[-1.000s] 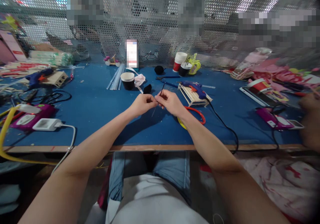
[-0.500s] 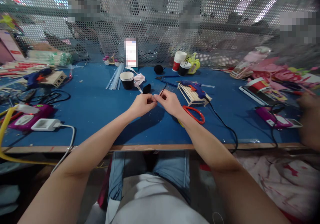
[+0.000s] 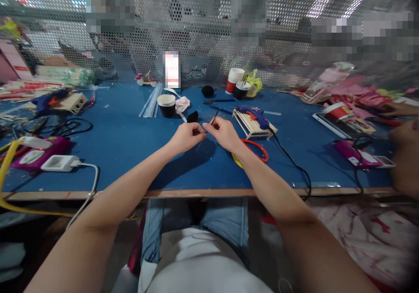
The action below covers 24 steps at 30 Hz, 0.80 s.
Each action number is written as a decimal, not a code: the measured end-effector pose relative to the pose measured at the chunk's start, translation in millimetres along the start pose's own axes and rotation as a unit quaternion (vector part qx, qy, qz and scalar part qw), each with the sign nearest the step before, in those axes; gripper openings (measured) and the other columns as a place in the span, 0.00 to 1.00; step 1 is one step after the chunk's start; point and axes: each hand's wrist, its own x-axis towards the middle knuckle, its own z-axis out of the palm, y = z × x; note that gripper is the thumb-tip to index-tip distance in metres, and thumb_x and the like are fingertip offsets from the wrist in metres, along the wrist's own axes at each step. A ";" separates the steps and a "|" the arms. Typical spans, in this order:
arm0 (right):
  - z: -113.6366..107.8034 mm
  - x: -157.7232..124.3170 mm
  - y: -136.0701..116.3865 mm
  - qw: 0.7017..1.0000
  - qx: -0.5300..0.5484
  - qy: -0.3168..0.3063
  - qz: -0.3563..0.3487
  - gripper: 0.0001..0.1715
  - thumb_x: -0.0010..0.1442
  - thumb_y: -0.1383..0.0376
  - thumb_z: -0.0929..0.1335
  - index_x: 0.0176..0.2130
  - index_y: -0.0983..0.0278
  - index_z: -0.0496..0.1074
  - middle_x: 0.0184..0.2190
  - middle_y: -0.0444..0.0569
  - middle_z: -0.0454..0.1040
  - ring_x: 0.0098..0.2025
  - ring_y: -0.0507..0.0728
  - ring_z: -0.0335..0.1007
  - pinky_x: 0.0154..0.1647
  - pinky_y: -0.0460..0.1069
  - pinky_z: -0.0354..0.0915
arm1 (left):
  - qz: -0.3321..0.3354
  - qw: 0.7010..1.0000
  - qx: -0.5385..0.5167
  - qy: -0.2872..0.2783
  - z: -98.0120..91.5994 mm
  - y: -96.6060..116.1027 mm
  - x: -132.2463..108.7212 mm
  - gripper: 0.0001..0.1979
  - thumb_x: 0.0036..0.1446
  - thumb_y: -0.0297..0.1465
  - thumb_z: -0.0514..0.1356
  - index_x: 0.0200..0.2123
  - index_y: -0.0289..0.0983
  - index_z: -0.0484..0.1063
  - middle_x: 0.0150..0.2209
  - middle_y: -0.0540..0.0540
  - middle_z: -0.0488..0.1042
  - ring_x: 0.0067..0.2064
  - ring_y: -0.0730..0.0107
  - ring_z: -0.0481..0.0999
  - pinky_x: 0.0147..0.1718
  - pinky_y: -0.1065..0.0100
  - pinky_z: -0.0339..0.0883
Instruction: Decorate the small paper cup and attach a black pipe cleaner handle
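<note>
Above the middle of the blue table (image 3: 131, 149), my left hand (image 3: 188, 137) and my right hand (image 3: 224, 134) meet with their fingertips pinched. A thin dark stick (image 3: 214, 117) pokes up from my right fingers; its lower end is hidden between the fingertips. My left fingers are closed on something too small to make out. Just beyond my left hand lies a black fuzzy piece (image 3: 193, 117). A dark paper cup (image 3: 166, 106) with a white rim stands behind it, beside a pale pink ribbon (image 3: 182, 104). Red and yellow rings (image 3: 260, 150) lie under my right forearm.
A blue glue gun (image 3: 253, 115) rests on a small wooden rack (image 3: 250, 129) to the right, its black cord running to the table edge. Purple power strips (image 3: 356, 154) sit on both sides. A perforated metal screen (image 3: 203, 31) closes the back. Another person's arm (image 3: 406, 162) is at far right.
My right hand has shifted very slightly, and the dark stick stands a bit further right. My left hand is almost unmoved. At far right, the other person has moved a little.
</note>
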 end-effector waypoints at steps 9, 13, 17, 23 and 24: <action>-1.6 -1.2 1.9 0.986 0.129 -0.103 0.009 0.19 0.54 0.51 0.63 0.29 0.65 0.62 0.19 0.42 0.64 0.20 0.48 0.59 0.20 0.44 0.56 | -0.025 0.995 -0.092 -0.034 -1.2 5.6 -1.1 0.09 0.45 0.33 0.58 0.20 0.32 0.65 0.19 0.52 0.63 0.22 0.80 0.58 0.22 0.74 0.51; -4.9 -1.4 -0.6 0.992 0.088 -0.088 0.023 0.19 0.53 0.52 0.64 0.28 0.65 0.63 0.17 0.41 0.64 0.19 0.48 0.58 0.20 0.44 0.55 | -0.035 0.995 -0.090 -0.033 -3.3 8.0 -0.7 0.09 0.44 0.33 0.59 0.22 0.32 0.66 0.20 0.51 0.64 0.22 0.80 0.58 0.22 0.74 0.51; -3.4 -1.2 -1.9 0.998 0.031 -0.043 0.024 0.21 0.52 0.50 0.64 0.25 0.66 0.63 0.17 0.42 0.62 0.20 0.48 0.56 0.22 0.45 0.54 | -0.023 0.996 -0.078 -0.030 -3.1 8.1 -0.1 0.08 0.43 0.31 0.60 0.22 0.31 0.67 0.20 0.51 0.65 0.22 0.80 0.60 0.22 0.74 0.52; 1.4 -0.6 0.8 1.000 0.000 0.003 0.011 0.23 0.51 0.49 0.65 0.21 0.65 0.60 0.17 0.41 0.60 0.21 0.48 0.54 0.22 0.45 0.52 | -0.020 0.997 -0.066 -0.021 -0.1 7.0 -1.3 0.08 0.44 0.31 0.59 0.21 0.32 0.66 0.19 0.53 0.63 0.21 0.81 0.58 0.22 0.74 0.50; 1.5 -0.8 0.9 1.000 0.003 0.004 0.010 0.23 0.51 0.50 0.66 0.20 0.65 0.60 0.16 0.41 0.60 0.21 0.48 0.53 0.22 0.45 0.52 | -0.022 0.997 -0.069 -0.023 0.0 6.9 -1.4 0.08 0.44 0.31 0.59 0.21 0.32 0.66 0.19 0.53 0.63 0.21 0.81 0.58 0.22 0.74 0.50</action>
